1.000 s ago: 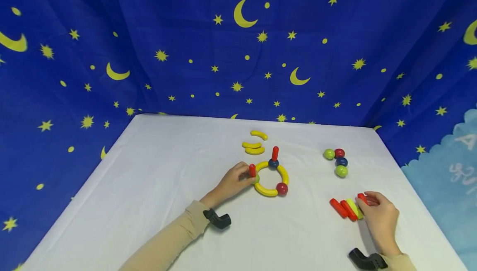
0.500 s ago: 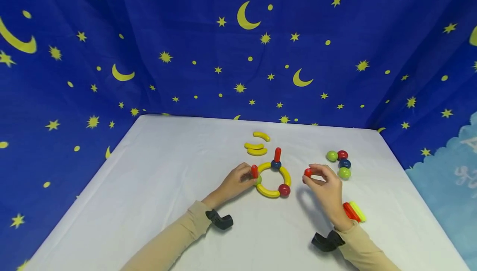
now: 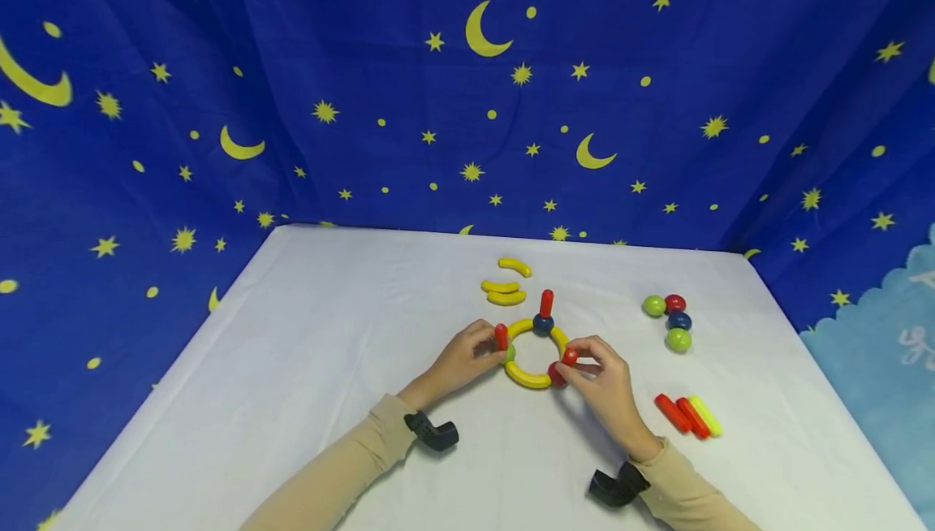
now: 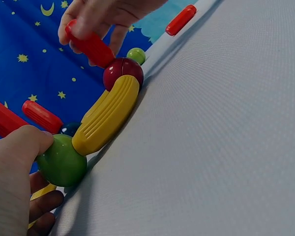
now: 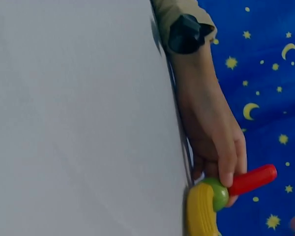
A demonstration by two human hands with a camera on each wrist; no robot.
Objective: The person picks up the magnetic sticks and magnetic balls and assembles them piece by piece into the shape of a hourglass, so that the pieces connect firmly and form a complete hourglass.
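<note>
Left hand (image 3: pixel 462 358) pinches the yellow segmented ring's (image 3: pixel 527 377) green ball (image 4: pixel 64 162); my right hand (image 3: pixel 608 385) grips a red rod (image 4: pixel 97 49) at its crimson ball (image 4: pixel 121 68); off-axis force could split the ring.

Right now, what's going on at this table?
Someone is handling a toy ring on the table. The left hand grips the ring's green ball, while the right hand holds a red stick, one end at the red ball; I can't tell whether it's fully in. Other red sticks stand on the green ball and the blue ball. Spare sticks, loose balls and yellow pieces lie nearby.
</note>
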